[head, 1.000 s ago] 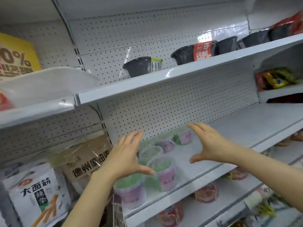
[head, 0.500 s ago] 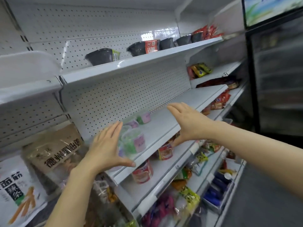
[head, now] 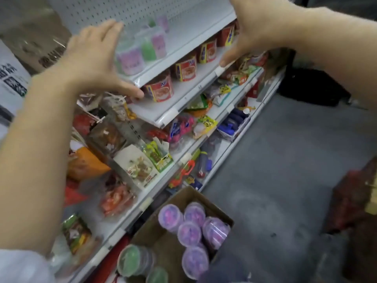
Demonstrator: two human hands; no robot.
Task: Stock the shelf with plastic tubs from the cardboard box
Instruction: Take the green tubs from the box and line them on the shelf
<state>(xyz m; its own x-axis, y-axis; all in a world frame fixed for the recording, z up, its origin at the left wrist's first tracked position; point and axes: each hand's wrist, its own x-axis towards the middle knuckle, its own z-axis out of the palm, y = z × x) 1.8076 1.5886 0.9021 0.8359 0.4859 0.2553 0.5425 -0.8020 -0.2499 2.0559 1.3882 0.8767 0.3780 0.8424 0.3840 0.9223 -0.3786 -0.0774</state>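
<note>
Red-labelled cups (head: 184,68) are sitting in a row on the tier below the shelf (head: 189,40), and mixed snack packets (head: 140,166) are crowding the lower tiers. The cardboard box (head: 157,237) is lying on the grey floor (head: 285,170), holding purple-lidded tubs (head: 189,231) and green-lidded tubs (head: 130,260). Plastic tubs (head: 151,45) with pale purple labels are standing on the shelf; their writing is blurring out. The left hand (head: 91,58) and right hand (head: 263,25) are hovering before the shelf, fingers straight and spread wide, holding nothing.
</note>
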